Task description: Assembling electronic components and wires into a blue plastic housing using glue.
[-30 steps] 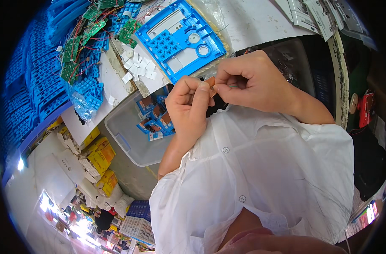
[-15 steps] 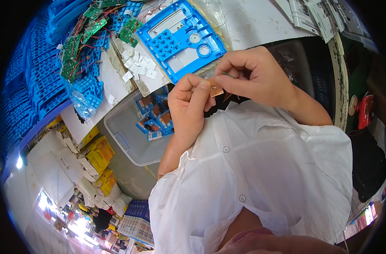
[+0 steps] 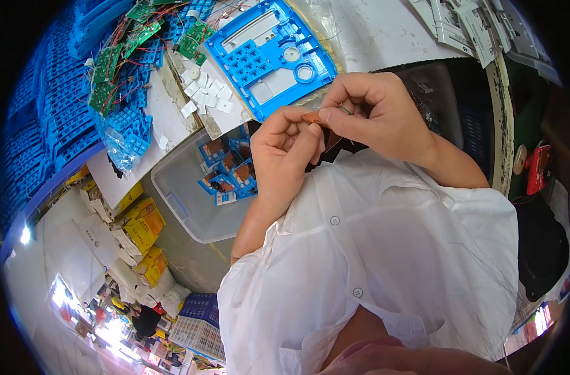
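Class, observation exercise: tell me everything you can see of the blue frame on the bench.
The blue frame looks like moulded plastic, with raised edges. It has a long rectangular window, a grid of small square openings, a larger rectangular opening, a pale disc and a round opening. It lies slanted across the picture on the white bench, beside loose white tabs. Both hands are near its closest edge; whether either touches it cannot be told.

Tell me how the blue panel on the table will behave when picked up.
The blue panel is probably stiff, judging by its raised rim, and likely light for its size, given its large cutouts.
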